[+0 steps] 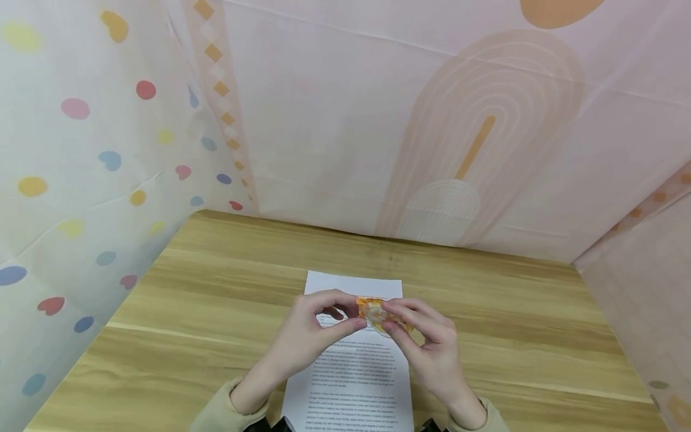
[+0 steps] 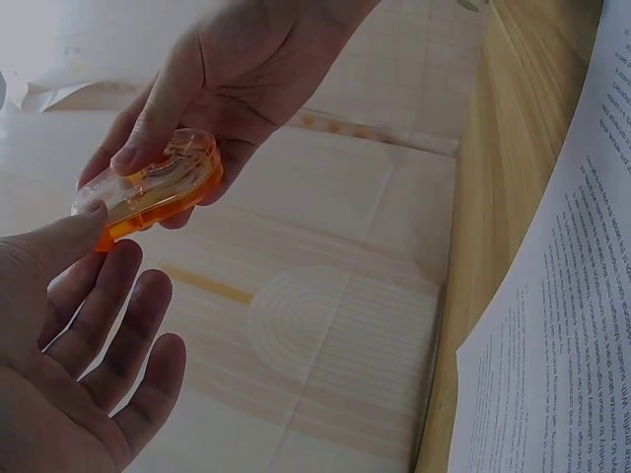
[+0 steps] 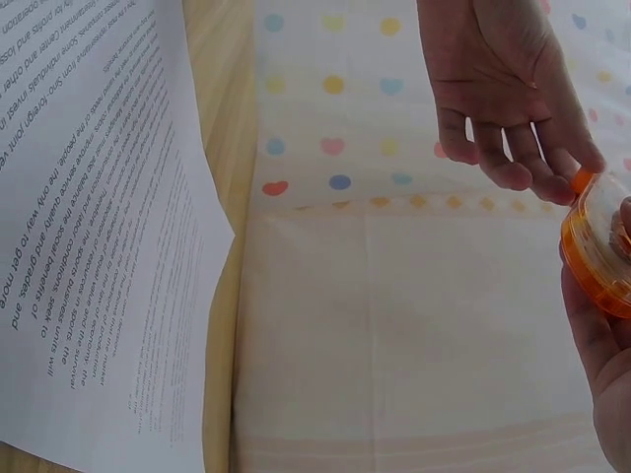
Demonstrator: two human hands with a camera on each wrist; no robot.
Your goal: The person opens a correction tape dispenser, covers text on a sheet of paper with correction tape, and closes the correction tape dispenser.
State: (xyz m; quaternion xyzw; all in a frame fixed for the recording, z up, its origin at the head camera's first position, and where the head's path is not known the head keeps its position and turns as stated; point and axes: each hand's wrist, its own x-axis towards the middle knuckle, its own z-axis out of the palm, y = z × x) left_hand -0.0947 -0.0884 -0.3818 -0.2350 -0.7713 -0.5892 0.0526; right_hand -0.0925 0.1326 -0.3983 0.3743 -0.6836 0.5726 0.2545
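Observation:
Both hands hold an orange correction tape (image 1: 373, 312) with a clear cover, raised above a printed sheet of paper (image 1: 353, 375). My left hand (image 1: 313, 330) pinches one end of it between thumb and forefinger, its other fingers spread apart in the left wrist view. At the opposite end, my right hand (image 1: 429, 336) grips the body, thumb on the clear side. Up close, the correction tape (image 2: 182, 187) shows an orange rim and workings behind the cover. The right wrist view catches the correction tape (image 3: 595, 251) at its right edge, partly covered by the right hand.
The paper lies lengthwise on a wooden table (image 1: 189, 312), under the forearms. A pale patterned cloth (image 1: 324, 120) hangs behind the table, and a dotted one (image 1: 108, 198) hangs along the left side.

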